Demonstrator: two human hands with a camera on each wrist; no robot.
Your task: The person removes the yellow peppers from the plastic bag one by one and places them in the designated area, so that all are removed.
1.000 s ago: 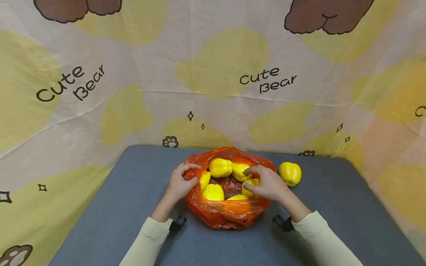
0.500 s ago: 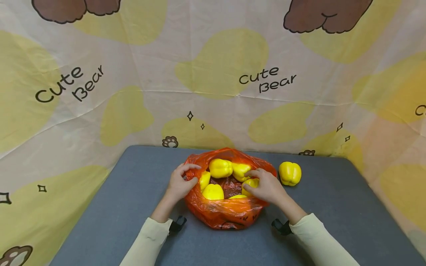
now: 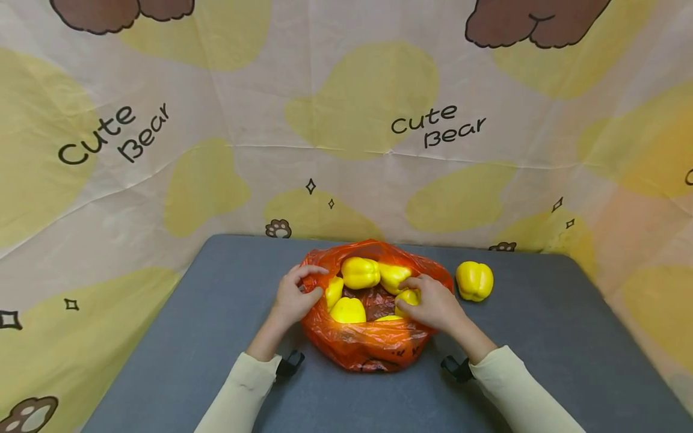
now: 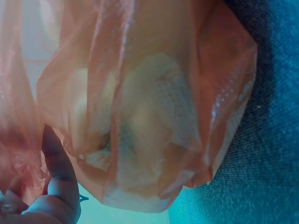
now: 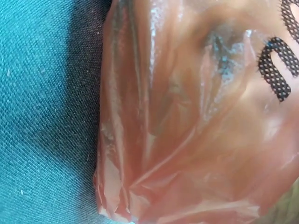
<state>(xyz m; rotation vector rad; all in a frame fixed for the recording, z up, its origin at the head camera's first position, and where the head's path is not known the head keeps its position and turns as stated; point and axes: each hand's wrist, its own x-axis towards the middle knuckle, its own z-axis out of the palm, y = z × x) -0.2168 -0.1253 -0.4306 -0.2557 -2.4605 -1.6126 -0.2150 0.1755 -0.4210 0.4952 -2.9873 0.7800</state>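
Note:
An orange-red plastic bag (image 3: 373,355) sits with its mouth up, with several yellow bell peppers (image 3: 360,273) inside. My left hand (image 3: 292,294) grips the bag's left rim, thumb and forefinger curved toward each other. In the left wrist view, a finger (image 4: 60,182) lies against the thin bag film (image 4: 149,140). At the right rim, my right hand (image 3: 435,304) reaches in, its thumb and forefinger around a yellow bell pepper (image 3: 407,302). The right wrist view shows the bag's side (image 5: 187,140) with black print; no fingers appear there.
One loose yellow bell pepper (image 3: 474,281) stands on the grey table (image 3: 227,337), right of the bag. A printed cloth (image 3: 352,102) hangs behind the table and along its sides. Dark wrist mounts (image 3: 289,364) sit below the hands.
My right fingertips have shifted slightly away from the back pepper's stem. The bag's front rim covers a little more of the front pepper. My left hand keeps its place.

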